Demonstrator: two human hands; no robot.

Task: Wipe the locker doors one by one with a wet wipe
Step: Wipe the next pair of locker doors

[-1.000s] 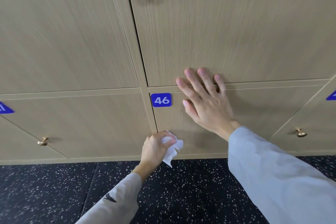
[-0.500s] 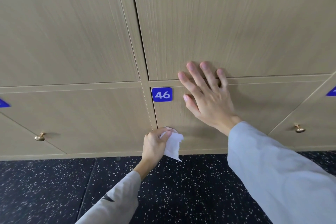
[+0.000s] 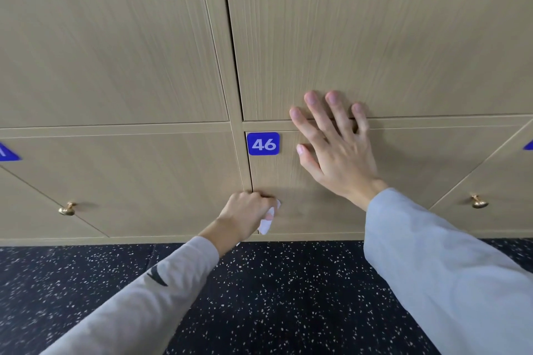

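Wet wipe point(image 3: 270, 217): white, crumpled, mostly hidden; only a small fold shows at the right of the left hand point(image 3: 245, 215). Location: low on the pale wood-grain locker door point(image 3: 317, 204) bearing the blue square plate numbered 46 point(image 3: 263, 143), close to that door's left edge and a little above its bottom edge.

Left hand: fingers curled tight round the wipe, knuckles against the door face beside the vertical seam.

Right hand point(image 3: 337, 153): fingers spread wide and straight, holding nothing; palm lies flat on the upper part of door 46, fingertips reaching across the horizontal seam onto the door above.

Adjacent items: round brass knob point(image 3: 67, 208) on the lower-left door; second brass knob point(image 3: 478, 202) on the lower-right door; black speckled floor point(image 3: 288, 297) below the locker base.

Step in hand, as judged: wiping the lower left portion of door 46.

Handling notes: keep the wipe pressed flat rather than bunched, so more of it meets the wood. Work in overlapping strokes from the left seam toward the right edge. Run along the bottom edge and into the corners. The bracing hand covers part of the door; that patch needs a pass too.
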